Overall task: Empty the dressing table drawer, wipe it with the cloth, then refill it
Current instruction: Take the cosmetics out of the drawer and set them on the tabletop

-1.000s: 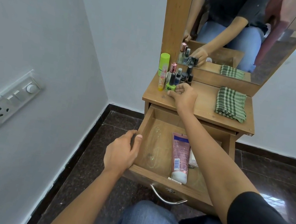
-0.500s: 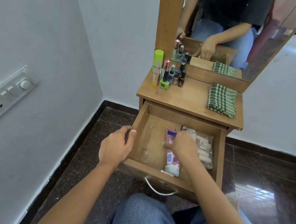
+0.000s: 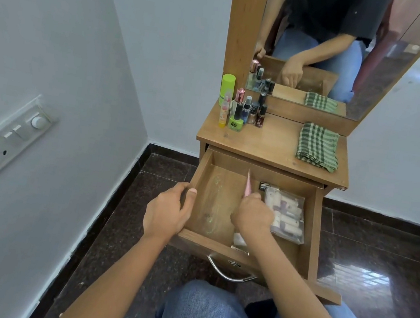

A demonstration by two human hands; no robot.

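Observation:
The wooden drawer (image 3: pixel 202 166) of the dressing table stands pulled out. My left hand (image 3: pixel 168 211) grips its left wall near the front corner. My right hand (image 3: pixel 252 215) is inside the drawer, closed around a pink tube (image 3: pixel 248 186) turned on its edge, its white cap (image 3: pixel 239 239) near the drawer front. A clear pouch of small bottles (image 3: pixel 286 214) lies flat at the drawer's right. A folded green checked cloth (image 3: pixel 317 146) rests on the right of the tabletop (image 3: pixel 273 146). Several small cosmetic bottles (image 3: pixel 240 111) stand at the top's back left.
A mirror (image 3: pixel 330 40) rises behind the tabletop. A white wall with a switch panel (image 3: pixel 7 137) runs close on the left. Dark glossy floor tiles (image 3: pixel 378 265) surround the table. My knees in jeans (image 3: pixel 204 316) are just below the drawer's metal handle (image 3: pixel 229 274).
My right hand came down from the bottles on the tabletop into the drawer, closed on the pink tube and tipped it onto its edge. My left hand stayed on the drawer wall.

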